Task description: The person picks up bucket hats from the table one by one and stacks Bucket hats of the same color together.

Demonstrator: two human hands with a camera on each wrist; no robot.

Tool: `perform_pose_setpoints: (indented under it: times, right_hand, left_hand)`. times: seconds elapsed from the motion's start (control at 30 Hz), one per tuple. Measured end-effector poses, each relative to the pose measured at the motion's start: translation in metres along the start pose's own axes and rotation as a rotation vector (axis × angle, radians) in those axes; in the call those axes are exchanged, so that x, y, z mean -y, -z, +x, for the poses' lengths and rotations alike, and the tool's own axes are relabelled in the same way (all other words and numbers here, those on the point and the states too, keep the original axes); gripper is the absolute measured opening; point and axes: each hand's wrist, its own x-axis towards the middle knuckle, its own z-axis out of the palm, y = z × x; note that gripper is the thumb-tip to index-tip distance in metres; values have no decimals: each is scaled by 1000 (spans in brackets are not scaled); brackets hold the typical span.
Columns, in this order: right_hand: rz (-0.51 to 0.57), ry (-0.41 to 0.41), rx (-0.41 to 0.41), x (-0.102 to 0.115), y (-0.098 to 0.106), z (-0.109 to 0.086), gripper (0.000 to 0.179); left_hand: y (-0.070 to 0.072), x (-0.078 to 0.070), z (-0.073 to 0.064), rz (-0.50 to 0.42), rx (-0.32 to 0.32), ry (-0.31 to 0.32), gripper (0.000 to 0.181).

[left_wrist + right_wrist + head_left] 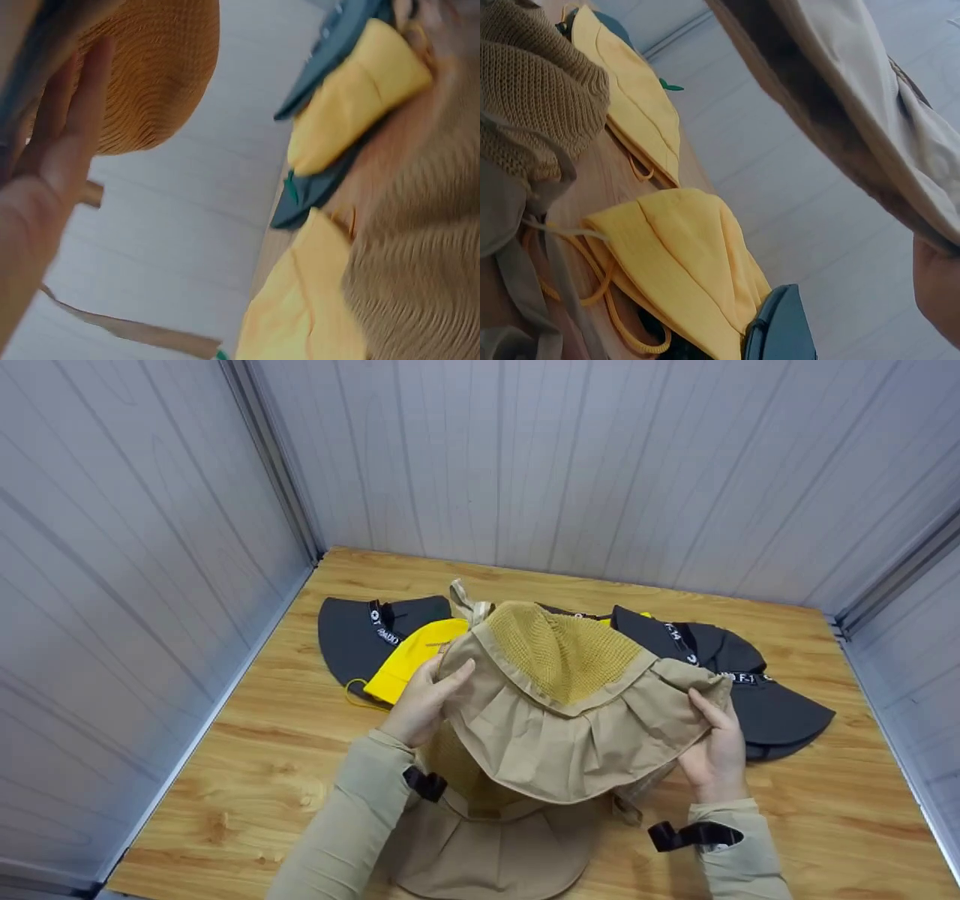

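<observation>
A khaki sun hat [570,750] with a woven mustard crown and a pleated brim is held up above the table. My left hand [420,701] pinches the brim at its left side, thumb on top. At the brim's right end, my right hand [716,746] grips the cloth, also with the thumb on top. In the left wrist view, the fingers [86,97] lie under the woven crown [165,82]. The right wrist view shows the lifted brim [840,97] and part of the hand. Below, a second khaki hat [499,851] lies on the table, partly covered.
Behind the held hat lie a yellow hat [416,660] with a cord and a dark grey hat [345,641] on the left. More dark grey hats [784,712] with lettered bands overlap on the right. Pale panel walls [525,465] enclose the wooden table [255,742].
</observation>
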Motion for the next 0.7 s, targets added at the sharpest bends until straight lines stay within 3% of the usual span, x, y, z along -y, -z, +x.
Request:
perform_pose_setpoints:
  times: [0.2,0.37,0.43,0.57,0.7]
  right_hand:
    - [-104,53,-43,-2,-1,-2,26]
    - [-231,101,-126,-6,-1,-4,21]
    - [-335,131,-168,-9,-2,-5,20]
    - [-612,212,-269,-17,-3,-7,21]
    - [-875,287,-323,-22,-1,-10,23]
  left_hand:
    - [6,-2,-1,261,-19,-31,34]
    - [8,1,-5,348,-44,-52,44]
    - [9,2,-8,405,-68,-64,42]
    - [13,4,-14,636,-104,-138,35]
    - [18,5,-21,789,-85,-203,42]
